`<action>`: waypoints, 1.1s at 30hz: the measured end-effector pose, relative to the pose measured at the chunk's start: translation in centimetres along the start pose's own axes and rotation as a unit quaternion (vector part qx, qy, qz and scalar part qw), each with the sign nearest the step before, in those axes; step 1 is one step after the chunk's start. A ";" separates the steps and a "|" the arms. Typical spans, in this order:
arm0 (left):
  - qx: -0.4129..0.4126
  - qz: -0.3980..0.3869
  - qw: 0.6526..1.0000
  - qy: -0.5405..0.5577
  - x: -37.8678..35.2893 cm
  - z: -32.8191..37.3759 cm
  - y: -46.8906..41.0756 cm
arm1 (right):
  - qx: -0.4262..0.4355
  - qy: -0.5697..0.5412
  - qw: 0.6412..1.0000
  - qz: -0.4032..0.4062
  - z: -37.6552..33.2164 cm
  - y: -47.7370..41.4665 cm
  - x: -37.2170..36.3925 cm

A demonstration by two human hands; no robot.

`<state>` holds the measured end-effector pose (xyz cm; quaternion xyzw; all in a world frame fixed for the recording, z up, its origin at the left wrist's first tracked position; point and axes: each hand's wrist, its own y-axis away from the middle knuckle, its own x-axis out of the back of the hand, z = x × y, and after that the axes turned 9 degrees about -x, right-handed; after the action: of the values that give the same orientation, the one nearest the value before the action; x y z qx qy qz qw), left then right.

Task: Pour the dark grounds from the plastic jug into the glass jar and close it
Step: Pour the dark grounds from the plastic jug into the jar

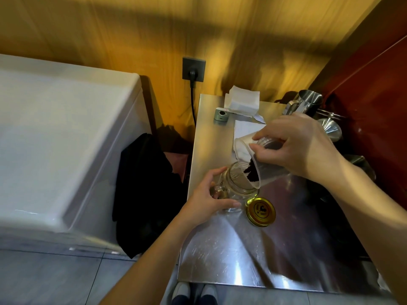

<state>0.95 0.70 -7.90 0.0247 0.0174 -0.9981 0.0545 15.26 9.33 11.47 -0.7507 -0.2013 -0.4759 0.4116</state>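
A clear glass jar point(239, 180) with a side handle stands on the steel counter point(231, 256), its mouth open. My left hand point(209, 200) grips it at the handle side. My right hand point(295, 144) holds a clear plastic jug point(246, 148) tipped down to the left, its lip just over the jar's mouth. Dark grounds point(251, 171) have slid to the jug's lower rim. The gold lid point(260, 211) lies flat on the counter, right beside the jar.
White folded paper point(242, 100) and a small grey device point(222, 115) sit at the counter's back. Steel pitchers point(308, 102) and a metal funnel point(330, 128) crowd the right side. A white chest point(55, 139) stands left, with black cloth point(145, 190) in the gap. A plugged wall socket point(193, 69) is behind.
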 end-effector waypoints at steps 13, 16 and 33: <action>-0.005 0.016 1.000 -0.002 -0.6 -0.1 0.1 | 0.025 0.017 1.000 0.009 0.1 0.3 -0.6; -0.003 0.016 1.000 -0.001 -0.6 0.0 0.1 | 0.023 0.011 1.000 0.015 0.2 0.4 -0.6; -0.008 0.016 1.000 0.008 -0.6 0.1 0.1 | 0.034 0.017 0.999 0.012 0.4 0.4 -0.5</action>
<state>1.54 0.62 -7.81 0.0322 0.0252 -0.9966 0.0709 15.51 9.50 10.74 -0.7302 -0.2012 -0.4767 0.4462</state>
